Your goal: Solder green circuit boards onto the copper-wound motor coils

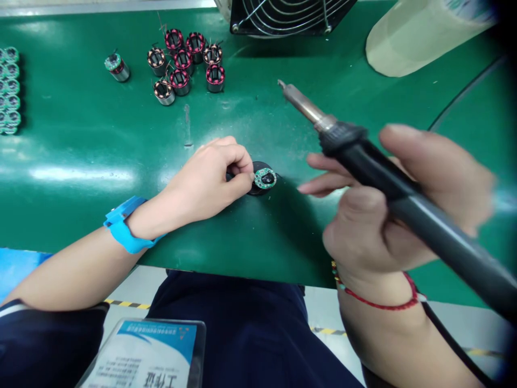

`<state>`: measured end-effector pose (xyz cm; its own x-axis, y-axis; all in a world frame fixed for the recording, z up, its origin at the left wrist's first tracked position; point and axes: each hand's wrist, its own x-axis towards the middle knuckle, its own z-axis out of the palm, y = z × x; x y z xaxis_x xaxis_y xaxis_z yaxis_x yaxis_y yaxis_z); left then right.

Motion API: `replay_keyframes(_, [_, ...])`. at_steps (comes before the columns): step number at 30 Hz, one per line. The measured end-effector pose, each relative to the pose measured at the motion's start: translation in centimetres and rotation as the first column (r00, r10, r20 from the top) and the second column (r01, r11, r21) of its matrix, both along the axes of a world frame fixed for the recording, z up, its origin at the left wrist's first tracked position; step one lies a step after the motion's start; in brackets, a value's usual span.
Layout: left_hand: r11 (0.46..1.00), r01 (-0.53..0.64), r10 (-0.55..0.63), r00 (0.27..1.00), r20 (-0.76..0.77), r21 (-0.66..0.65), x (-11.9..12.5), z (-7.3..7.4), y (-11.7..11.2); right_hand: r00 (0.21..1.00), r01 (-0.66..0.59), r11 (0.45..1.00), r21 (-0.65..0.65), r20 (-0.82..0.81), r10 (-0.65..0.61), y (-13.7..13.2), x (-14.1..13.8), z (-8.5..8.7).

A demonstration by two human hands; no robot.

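Observation:
My left hand is closed, thumb and forefinger pinched at the left edge of a small round green circuit board. The board has a dark centre and sits on a round black base on the table. Whether a thin wire is also between those fingertips I cannot tell. My right hand is wrapped round the black handle of a soldering iron. Raised above the table to the right of the board, the iron points its metal tip up and left, apart from everything.
Several wound motor stators stand at the back left, near one stator topped with a green board. More green-topped parts are lined up at the left edge. A fan and a pale cylinder stand at the back of the green table.

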<state>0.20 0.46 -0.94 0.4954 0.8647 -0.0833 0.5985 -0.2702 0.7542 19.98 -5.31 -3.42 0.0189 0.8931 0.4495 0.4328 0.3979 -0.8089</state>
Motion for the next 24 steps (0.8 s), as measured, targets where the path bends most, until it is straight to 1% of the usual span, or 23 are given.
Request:
replay_keyframes(2, [1.0,-0.001,0.001,1.0,-0.008,-0.001,0.0,0.0,0.0,1.0,-0.019,0.999,0.029,0.024,0.018,0.4,-0.6,0.0])
replay_keyframes(3, [1.0,0.001,-0.001,1.0,-0.013,-0.002,0.0,0.0,0.0,0.994,-0.069,0.997,0.021,0.084,0.067,0.6,-0.8,0.0])
replay_keyframes(4, [1.0,0.002,-0.002,1.0,-0.017,-0.001,0.0,0.0,0.0,0.975,-0.142,0.99,-0.003,0.172,0.141,0.8,-0.9,0.0])
replay_keyframes(6, [1.0,0.005,-0.005,1.0,-0.02,0.0,0.1,-0.1,0.0,0.911,-0.262,0.964,-0.052,0.316,0.265,1.1,-0.9,-0.1])
replay_keyframes(8, [1.0,0.007,-0.007,1.0,-0.021,-0.002,0.1,-0.1,0.0,0.879,-0.293,0.952,-0.087,0.367,0.304,1.3,-0.7,-0.3])
replay_keyframes(10, [1.0,0.004,-0.004,1.0,-0.016,-0.011,0.0,0.0,0.0,0.881,-0.277,0.954,-0.112,0.366,0.298,1.3,-0.6,-0.5])
replay_keyframes(13, [0.999,-0.014,0.014,1.0,-0.005,-0.032,-0.5,0.2,0.2,0.885,-0.258,0.961,-0.1,0.375,0.276,1.2,-0.7,-0.8])
replay_keyframes(15, [0.998,0.023,-0.024,0.999,-0.02,-0.063,-1.0,0.5,0.3,0.888,-0.229,0.97,-0.078,0.391,0.241,1.2,-1.0,-0.8])
replay_keyframes(17, [0.991,0.1,-0.106,0.993,-0.058,-0.091,-1.4,0.7,0.4,0.891,-0.18,0.981,-0.064,0.411,0.191,1.2,-1.4,-0.9])
replay_keyframes(20, [0.979,0.191,-0.199,0.974,-0.108,-0.075,-1.7,0.6,0.3,0.89,-0.155,0.987,-0.037,0.428,0.156,1.3,-1.8,-0.9])
replay_keyframes(22, [0.976,0.212,-0.216,0.97,-0.109,-0.046,-1.6,0.4,0.2,0.892,-0.17,0.985,-0.029,0.42,0.167,1.3,-1.8,-0.8])
replay_keyframes(24, [0.981,0.19,-0.193,0.977,-0.092,-0.033,-1.4,0.3,0.1,0.896,-0.177,0.984,-0.031,0.409,0.174,1.4,-1.7,-0.7])
